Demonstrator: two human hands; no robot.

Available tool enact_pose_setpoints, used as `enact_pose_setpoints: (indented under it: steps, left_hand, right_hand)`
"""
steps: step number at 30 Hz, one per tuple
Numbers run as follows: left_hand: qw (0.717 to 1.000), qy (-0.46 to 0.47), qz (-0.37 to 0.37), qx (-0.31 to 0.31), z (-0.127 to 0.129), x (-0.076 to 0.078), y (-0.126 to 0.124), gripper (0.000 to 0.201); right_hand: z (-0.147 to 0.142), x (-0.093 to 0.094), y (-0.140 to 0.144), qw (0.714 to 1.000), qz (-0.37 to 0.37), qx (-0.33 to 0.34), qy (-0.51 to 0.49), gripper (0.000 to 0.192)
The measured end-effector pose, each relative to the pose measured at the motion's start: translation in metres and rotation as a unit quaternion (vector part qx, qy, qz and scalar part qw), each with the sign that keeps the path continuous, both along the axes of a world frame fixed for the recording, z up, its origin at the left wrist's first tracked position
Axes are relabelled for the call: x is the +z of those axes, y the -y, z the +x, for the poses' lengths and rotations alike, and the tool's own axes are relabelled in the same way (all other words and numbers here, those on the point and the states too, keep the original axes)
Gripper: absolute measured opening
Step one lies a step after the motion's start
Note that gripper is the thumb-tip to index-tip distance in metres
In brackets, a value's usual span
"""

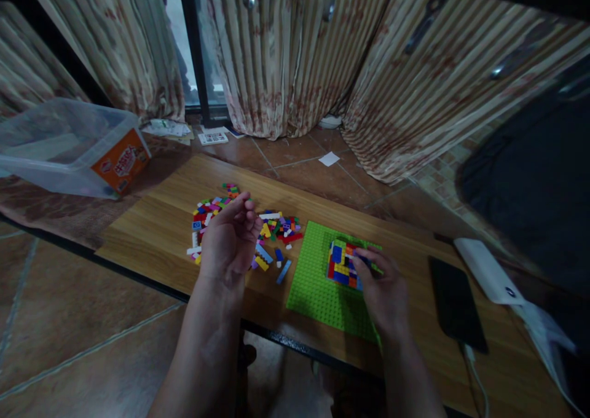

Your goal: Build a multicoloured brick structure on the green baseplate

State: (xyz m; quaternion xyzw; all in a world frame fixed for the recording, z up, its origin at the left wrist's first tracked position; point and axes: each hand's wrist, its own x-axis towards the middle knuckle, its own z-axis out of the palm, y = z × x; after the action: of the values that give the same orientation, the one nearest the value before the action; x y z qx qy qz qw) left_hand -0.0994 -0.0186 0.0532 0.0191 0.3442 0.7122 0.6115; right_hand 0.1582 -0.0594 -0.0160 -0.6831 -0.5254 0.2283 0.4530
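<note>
Small bricks being pressed onto a green baseplate on a wooden tabletop [157, 221].

The block of bricks [342, 263] on the baseplate [318, 283] is touched by the right hand [382, 289], fingertips pressed together; whether a brick is pinched cannot be told. At 9 o'clock, the left hand [229, 241] is held loosely curled over the loose bricks [276, 227].

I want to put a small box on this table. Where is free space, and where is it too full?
Bare wood lies left of the loose bricks, toward the table's left end, and between the green baseplate and the black phone. It is crowded around the left hand over the bricks, and where the right hand touches the brick build.
</note>
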Motion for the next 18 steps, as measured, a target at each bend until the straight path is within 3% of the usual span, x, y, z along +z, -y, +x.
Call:
enact_pose_setpoints:
  steps: [10,18]
  left_hand:
    - [1.000,-0.006,-0.004,-0.007,0.0014,0.0010,0.0001,0.012]
    - [1.000,-0.006,-0.001,-0.007,0.0008,0.0002,-0.0007,0.014]
  right_hand:
    - [-0.0061,-0.0010,-0.0036,0.996,0.011,-0.013,0.089,0.032]
    - [-0.0069,-0.0042,-0.0058,0.995,0.023,-0.021,0.093,0.031]
